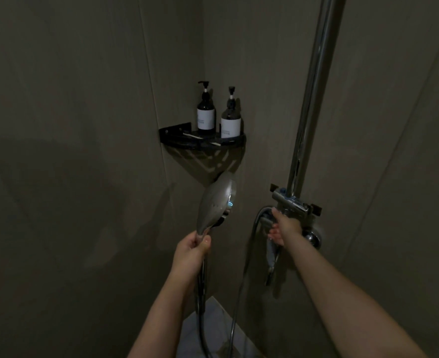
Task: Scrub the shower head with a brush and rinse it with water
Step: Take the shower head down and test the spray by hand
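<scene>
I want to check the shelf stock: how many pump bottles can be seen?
2. Both stand on the corner shelf: the left bottle nearer the corner, the right bottle beside it, nearer the front rim. The dim light may hide smaller things.

Just above the middle of the frame I see a black corner shelf (228,145) fixed where the two walls meet. On it stand two dark pump bottles with white labels, upright and just beside each other: the left bottle (206,109) sits further back toward the corner, the right bottle (230,115) nearer the shelf's front rim. At the bottom centre, a patch of pale tiled floor (214,329) shows between my forearms.
</scene>
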Demonstrator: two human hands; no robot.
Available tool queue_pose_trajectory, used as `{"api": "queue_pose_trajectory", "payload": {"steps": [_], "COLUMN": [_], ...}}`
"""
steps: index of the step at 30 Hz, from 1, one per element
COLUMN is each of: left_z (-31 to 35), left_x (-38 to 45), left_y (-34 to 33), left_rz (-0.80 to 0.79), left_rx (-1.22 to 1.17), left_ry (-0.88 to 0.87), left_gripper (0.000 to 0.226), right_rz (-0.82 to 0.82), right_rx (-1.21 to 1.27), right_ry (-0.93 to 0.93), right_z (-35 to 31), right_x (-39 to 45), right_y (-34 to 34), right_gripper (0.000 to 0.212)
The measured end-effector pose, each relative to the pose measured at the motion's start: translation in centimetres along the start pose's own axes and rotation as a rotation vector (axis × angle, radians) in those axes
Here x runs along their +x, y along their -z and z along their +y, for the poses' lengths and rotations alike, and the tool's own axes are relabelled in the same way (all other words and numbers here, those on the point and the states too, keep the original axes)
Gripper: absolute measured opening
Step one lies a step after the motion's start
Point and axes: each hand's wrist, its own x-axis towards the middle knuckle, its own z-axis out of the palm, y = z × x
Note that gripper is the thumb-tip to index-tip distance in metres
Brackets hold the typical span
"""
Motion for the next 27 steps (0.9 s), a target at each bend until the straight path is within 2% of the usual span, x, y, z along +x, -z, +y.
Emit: {"api": "queue_pose_trajectory", "payload": {"steps": [4,7,11,17,18,21,23,25,27], "left_z": [0.3,0.2,-0.4,-0.5,-0.4,-0.4,-0.4,-0.3,-0.3], "left_x": [-0.1,0.3,0.8,0.7,0.6,0.7,0.8,0.9,1.1], "left_y": [-0.7,-0.7,-0.5,-1.2,-1.2,-0.8,-0.5,-0.2,0.0], "left_rz": [-0.028,-0.019,-0.014,-0.038,-0.032,-0.01,0.004,0.01,0.005], "left_rx": [0.007,0.003,0.01,-0.007,-0.005,0.008,0.01,0.006,0.024], "left_ry": [-0.026,-0.026,-0.008,-0.007,-0.009,-0.005,-0.003,0.0,-0.007], "left_gripper": [0.028,0.028,0.026,0.027,0.027,0.027,0.027,0.027,0.025], "right_rz": [0.106,0.125,0.137,0.274,0.277,0.263,0.181,0.062,0.016], "right_rx": [-0.092,-0.105,-0.221,-0.217,-0.169,0.191,0.406,0.447,0.525], "right_ry": [-0.03,-0.056,-0.042,0.009,-0.008,-0.095,-0.137,-0.06,-0.051], "right_z": [-0.2,-0.4,-0.8,-0.7,-0.6,0.2,0.7,1.5,1.6], "right_x": [1.3,1.4,0.9,0.3,0.4,0.0,0.0,-0.1,-0.2], "right_y": [0.6,0.8,-0.7,-1.9,-2.2,-2.7,-2.8,-2.6,-2.6], "right_gripper": [0.044,0.049,0.045,0.036,0.036,0.036,0.038,0.034,0.035]}}
